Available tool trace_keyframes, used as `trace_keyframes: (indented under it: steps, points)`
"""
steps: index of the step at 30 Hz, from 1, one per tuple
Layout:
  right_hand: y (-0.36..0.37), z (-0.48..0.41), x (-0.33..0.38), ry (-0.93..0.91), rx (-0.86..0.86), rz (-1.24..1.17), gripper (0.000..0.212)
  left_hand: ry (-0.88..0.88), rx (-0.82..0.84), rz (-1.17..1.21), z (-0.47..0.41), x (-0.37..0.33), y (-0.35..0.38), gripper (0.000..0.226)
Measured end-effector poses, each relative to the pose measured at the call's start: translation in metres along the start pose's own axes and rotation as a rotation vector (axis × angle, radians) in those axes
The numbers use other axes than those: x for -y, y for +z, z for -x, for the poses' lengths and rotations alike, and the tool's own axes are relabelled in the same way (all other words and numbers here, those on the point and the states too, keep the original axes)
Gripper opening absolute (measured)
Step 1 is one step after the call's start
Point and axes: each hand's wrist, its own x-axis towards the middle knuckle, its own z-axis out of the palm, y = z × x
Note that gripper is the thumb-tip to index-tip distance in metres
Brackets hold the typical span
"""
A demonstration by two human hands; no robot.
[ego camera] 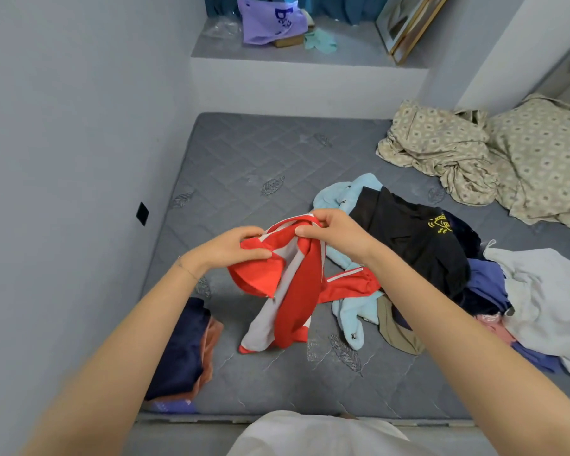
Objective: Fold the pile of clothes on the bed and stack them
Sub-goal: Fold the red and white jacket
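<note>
Above mattress [244,159], L hand [231,248], R hand [336,235] fingers pinch red top [297,291], pile [441,258] right.

Mattress [244,166] bare left; clothes pile [441,258] right

Left forearm [129,340]: bare along all you can see.
Right forearm [458,324]: bare likewise.
Left wrist: your thin chain bracelet [187,270].
Clothing: your plain white garment [320,432].

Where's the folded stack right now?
Head view, lower left: the folded stack lies on the mattress beside the wall, left of the red garment.
</note>
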Motion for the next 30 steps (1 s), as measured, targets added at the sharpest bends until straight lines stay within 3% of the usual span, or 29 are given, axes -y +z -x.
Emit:
trace_keyframes:
  steps: [3, 7, 12, 14, 16, 17, 20, 24, 30]
  points:
    - [-0.005, 0.003, 0.009, 0.008, 0.028, -0.106, 0.006, -0.024, -0.083, 0.079, -0.003, 0.008, 0.013, 0.012]
    - [-0.012, 0.003, 0.013, 0.011, 0.018, 0.018, 0.010, -0.024, -0.198, 0.138, -0.009, -0.006, 0.004, 0.013]
    - [-0.003, 0.002, 0.011, 0.000, 0.117, 0.361, 0.058, 0.045, -0.059, 0.007, -0.013, -0.046, -0.006, 0.012]
    - [0.006, 0.001, 0.009, -0.035, 0.151, 0.501, 0.053, 0.070, -0.011, -0.051, -0.016, -0.062, -0.009, 0.019]
    - [0.014, 0.001, 0.006, -0.071, 0.117, 0.586, 0.022, 0.065, 0.026, -0.101, -0.019, -0.073, -0.014, 0.023]
    - [0.017, 0.002, 0.004, -0.085, 0.079, 0.590, 0.018, 0.055, 0.050, -0.117, -0.020, -0.077, -0.017, 0.021]
    - [0.018, -0.001, -0.001, -0.086, 0.011, 0.597, 0.034, 0.046, 0.070, -0.168, -0.021, -0.076, -0.019, 0.015]
    - [0.009, 0.005, -0.006, 0.009, 0.117, 0.378, 0.035, 0.060, -0.043, -0.016, -0.017, -0.053, -0.016, 0.013]
    - [-0.006, 0.016, -0.004, 0.096, 0.102, -0.109, 0.030, -0.122, -0.203, 0.384, 0.006, 0.006, 0.003, 0.041]
